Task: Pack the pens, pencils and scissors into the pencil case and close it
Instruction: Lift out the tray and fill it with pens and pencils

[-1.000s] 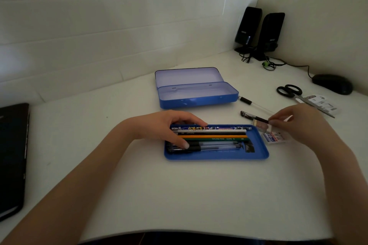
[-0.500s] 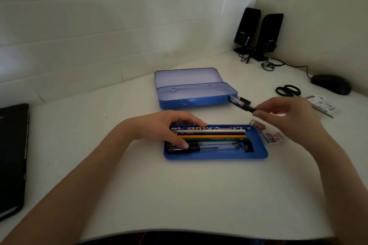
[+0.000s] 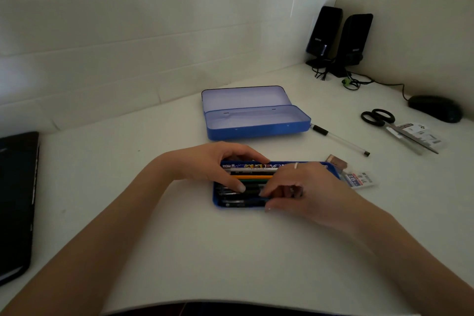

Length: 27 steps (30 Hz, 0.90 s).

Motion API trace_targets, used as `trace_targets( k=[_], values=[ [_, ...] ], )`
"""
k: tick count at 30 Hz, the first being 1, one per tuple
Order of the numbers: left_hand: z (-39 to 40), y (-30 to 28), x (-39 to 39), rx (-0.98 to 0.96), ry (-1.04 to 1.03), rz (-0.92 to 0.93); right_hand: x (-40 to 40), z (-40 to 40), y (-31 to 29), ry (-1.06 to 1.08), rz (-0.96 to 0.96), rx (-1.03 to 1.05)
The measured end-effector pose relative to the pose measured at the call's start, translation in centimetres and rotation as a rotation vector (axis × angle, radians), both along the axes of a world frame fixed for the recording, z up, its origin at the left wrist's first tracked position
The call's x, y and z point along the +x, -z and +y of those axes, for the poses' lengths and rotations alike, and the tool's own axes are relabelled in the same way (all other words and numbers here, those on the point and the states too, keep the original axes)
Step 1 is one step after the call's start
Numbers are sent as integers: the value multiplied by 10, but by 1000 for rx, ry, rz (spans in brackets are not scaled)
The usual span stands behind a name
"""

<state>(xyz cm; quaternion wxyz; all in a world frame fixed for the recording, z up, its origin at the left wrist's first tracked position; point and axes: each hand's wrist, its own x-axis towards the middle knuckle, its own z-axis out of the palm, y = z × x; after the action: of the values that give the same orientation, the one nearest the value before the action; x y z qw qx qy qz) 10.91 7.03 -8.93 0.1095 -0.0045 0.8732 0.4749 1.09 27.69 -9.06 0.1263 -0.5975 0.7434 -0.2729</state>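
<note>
Since half a second ago the right hand (image 3: pixel 305 190) has come down from above the far right end of the blue tray (image 3: pixel 216 202) and now lies over the tray's right half, fingers curled low among the pens near the front rim. The black pen it held up in the air is no longer raised; whether the fingers still grip it I cannot tell, since the hand covers that part of the tray. The left hand (image 3: pixel 218 164) has not shifted: it holds the tray's left end, thumb resting on the dark pens (image 3: pixel 236 194) and fingers curled over the far rim.

Inside the tray a patterned pencil (image 3: pixel 254 166) lies along the far side, then a white one, an orange pencil (image 3: pixel 252 176) and a green one, with the dark pens nearest.

Farther back, the open pencil case (image 3: pixel 256 120) sits with its lid tilted up, unmoved. Just to its right a clear pen (image 3: pixel 338 139) with a black grip lies on the desk (image 3: pixel 179 251), one end close to the case. The scissors (image 3: pixel 382 120) lie well off to the far right on a paper packet (image 3: pixel 420 136), as before. An eraser (image 3: pixel 338 160) and a small 2B lead box (image 3: pixel 359 179) sit just beyond the tray's right end. Two speakers (image 3: pixel 338 41) stand in the far corner, a mouse (image 3: pixel 436 108) to their right, and a dark laptop (image 3: pixel 15 200) at the left edge.
</note>
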Motion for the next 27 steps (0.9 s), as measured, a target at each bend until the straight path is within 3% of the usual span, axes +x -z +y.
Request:
trace_targets(
  k=[6,11,15,19,27],
  values=[
    [0,1,0,5,2,-6,-3,-1,2,27,18,-98],
    [0,-1,2,1,32,-33,-43,14,-7,453,130,-257],
    [0,0,1,-33,75,-32,-86,37,1,768,303,-242],
    [0,-1,2,-36,76,-31,-107,50,11,904,221,-152],
    [2,-1,3,-70,94,-35,-114,38,19,921,54,-35]
  ],
)
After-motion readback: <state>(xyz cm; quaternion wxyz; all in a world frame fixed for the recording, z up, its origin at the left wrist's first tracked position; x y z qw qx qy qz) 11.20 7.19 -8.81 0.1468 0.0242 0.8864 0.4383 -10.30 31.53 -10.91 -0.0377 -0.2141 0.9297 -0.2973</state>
